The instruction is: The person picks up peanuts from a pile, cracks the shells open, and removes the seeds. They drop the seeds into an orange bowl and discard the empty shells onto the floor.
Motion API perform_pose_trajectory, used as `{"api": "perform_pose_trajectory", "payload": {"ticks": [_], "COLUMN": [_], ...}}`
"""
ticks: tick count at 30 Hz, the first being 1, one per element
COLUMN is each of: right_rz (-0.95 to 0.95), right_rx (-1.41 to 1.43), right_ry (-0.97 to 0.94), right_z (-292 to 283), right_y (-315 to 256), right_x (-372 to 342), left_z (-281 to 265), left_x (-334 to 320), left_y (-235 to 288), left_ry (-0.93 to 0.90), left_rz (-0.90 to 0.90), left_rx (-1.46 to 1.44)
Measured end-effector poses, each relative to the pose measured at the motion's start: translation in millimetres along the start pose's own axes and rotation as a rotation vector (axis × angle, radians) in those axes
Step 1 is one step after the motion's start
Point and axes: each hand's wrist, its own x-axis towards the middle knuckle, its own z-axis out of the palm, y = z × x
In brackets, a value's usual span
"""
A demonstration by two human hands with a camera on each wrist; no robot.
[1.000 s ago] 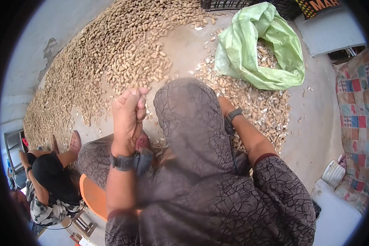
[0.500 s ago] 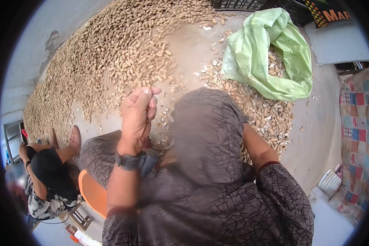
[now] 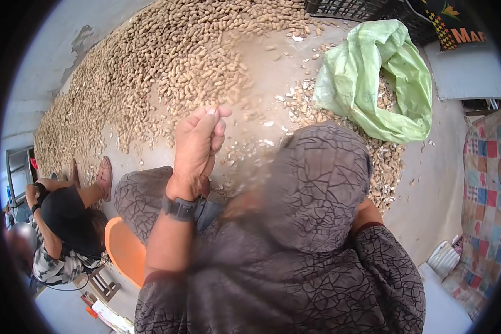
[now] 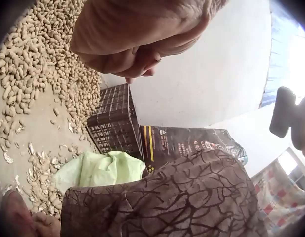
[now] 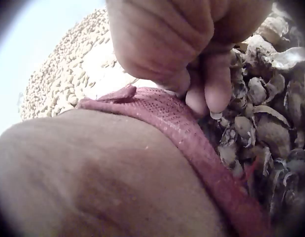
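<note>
My left hand is raised in front of the peanut heap, its fingers curled and the thumb against the index finger. Nothing shows between the fingertips in the head view; the left wrist view has the same hand at the top, its palm hidden. My right hand is low beside a foot in a pink mesh slipper. Its bent fingertips overlap the slipper's edge, with peanut shells close by. I cannot tell whether they pinch anything. In the head view, the brown patterned head covering hides that hand.
A large heap of unshelled peanuts lies along the wall. At the upper right stands a pale green sack over loose shells, with a black crate behind it. Another person in a black hat sits at left, near an orange seat.
The covered head has shifted right, now over much of the shells and the right forearm. The right hand is no longer visible beside the shells. The left hand stays raised with fingers curled.
</note>
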Motion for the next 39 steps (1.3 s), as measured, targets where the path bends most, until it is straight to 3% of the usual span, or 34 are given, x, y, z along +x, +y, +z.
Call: {"api": "perform_pose_trajectory", "payload": {"ticks": [13, 19, 20, 22, 23, 26, 28, 29, 31, 32, 34, 39], "right_rz": [-0.022, -0.087, -0.098, 0.017, 0.01, 0.104, -0.3, -0.301, 0.136, 0.128, -0.001, -0.162], "right_rx": [-0.004, -0.033, -0.038, 0.071, 0.066, 0.169, -0.633, -0.647, 0.863, 0.851, 1.219, 1.105], "right_ry": [0.088, 0.145, 0.145, -0.063, -0.059, 0.058, 0.17, 0.173, 0.263, 0.27, 0.277, 0.184], "right_z": [-35.5, -61.5, -51.4, -6.9, 15.1, 10.4, -77.7, -79.8, -91.9, -103.3, -159.5, -225.1], "right_y": [-52.1, -66.4, -55.4, -6.6, 14.5, 20.4, -49.4, -39.4, -23.8, -24.6, -73.5, -168.9], "right_x": [23.9, -25.2, -20.0, 1.6, 9.3, 20.5, 7.5, 15.0, 39.1, 42.1, 35.0, 10.4], "left_z": [5.2, -3.9, -5.0, -7.4, -9.4, -13.7, -15.7, -16.5, -18.5, -19.0, -18.1, -11.6], "left_x": [2.3, -6.7, -8.7, -11.5, -13.0, -16.7, -19.7, -20.8, -22.9, -24.2, -26.7, -38.7], "left_y": [3.7, 5.5, 6.1, 8.9, 10.4, 14.0, 15.9, 16.2, 17.9, 19.2, 22.1, 31.7], "left_ry": [-0.047, 0.002, 0.009, 0.019, 0.021, -0.012, -0.043, -0.048, -0.112, -0.118, -0.173, -0.242], "left_rz": [-0.007, 0.035, 0.042, 0.056, 0.064, 0.096, 0.074, 0.082, 0.065, 0.076, 0.094, 0.118], "left_rx": [0.004, -0.013, -0.018, -0.021, -0.025, -0.089, -0.128, -0.139, -0.178, -0.188, -0.174, -0.175]}}
